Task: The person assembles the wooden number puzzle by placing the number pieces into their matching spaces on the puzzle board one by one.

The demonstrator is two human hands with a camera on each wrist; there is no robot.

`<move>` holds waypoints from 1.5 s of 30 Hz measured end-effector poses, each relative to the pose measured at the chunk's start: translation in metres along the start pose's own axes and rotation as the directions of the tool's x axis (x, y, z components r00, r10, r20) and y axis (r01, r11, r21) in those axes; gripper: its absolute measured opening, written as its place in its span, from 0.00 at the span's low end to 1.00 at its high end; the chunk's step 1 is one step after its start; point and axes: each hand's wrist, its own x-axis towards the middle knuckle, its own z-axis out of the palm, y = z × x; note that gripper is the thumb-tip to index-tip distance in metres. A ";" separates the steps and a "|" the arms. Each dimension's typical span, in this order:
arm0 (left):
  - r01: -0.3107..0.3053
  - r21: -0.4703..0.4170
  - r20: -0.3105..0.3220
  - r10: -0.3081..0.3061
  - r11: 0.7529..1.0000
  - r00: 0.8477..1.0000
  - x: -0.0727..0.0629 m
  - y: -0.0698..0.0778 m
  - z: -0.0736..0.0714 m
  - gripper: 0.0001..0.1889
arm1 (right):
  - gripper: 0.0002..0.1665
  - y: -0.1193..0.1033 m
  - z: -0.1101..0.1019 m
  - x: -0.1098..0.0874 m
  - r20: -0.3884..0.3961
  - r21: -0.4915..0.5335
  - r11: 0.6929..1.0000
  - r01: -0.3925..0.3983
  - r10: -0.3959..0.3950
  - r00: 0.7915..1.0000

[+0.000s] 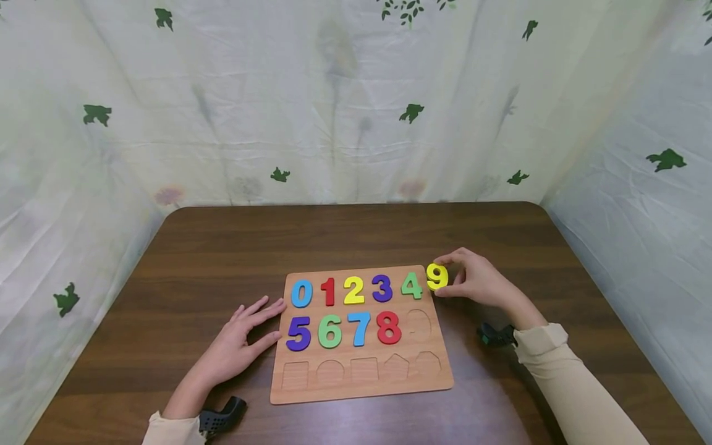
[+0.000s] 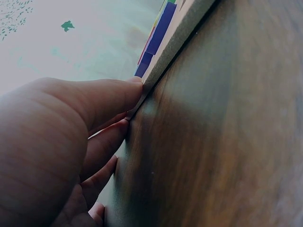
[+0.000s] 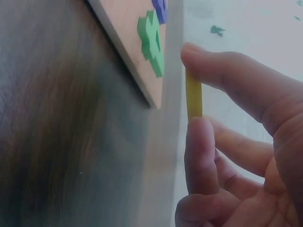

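Note:
A wooden number puzzle board [image 1: 334,392] lies on the table, with coloured digits 0 to 4 along its top row. Below them sit a purple 5, a green 6, a blue 7 and a red 8 [image 1: 389,327], beside a bare round-topped outline [image 1: 419,322]. Between thumb and fingertip my right hand [image 1: 481,279] pinches a yellow number 9 [image 1: 437,277] by its edges, off the board's upper right corner near the green 4 [image 3: 151,42]. My left hand [image 1: 236,346] touches the board's left edge with spread, fairly straight fingers; in the left wrist view its thumb [image 2: 111,97] meets that edge.
Along the board's bottom row run several bare outlines, such as a square one [image 1: 295,375]. The dark wooden table [image 1: 222,241] ends at a pale curtain [image 1: 345,123] with green leaf-like patches. Dark devices [image 1: 222,417] are worn at both wrists.

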 end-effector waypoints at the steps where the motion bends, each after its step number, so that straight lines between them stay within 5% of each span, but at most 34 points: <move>1: 0.000 0.000 -0.001 0.000 1.000 1.000 0.000 0.000 0.000 0.29 | 0.39 -0.002 0.000 -0.002 0.004 -0.006 1.000 0.006 -0.006 1.000; 45: -0.004 0.000 0.003 0.004 1.000 1.000 -0.001 0.000 -0.002 0.29 | 0.35 -0.018 0.042 -0.043 0.152 0.009 0.994 0.105 -0.105 0.983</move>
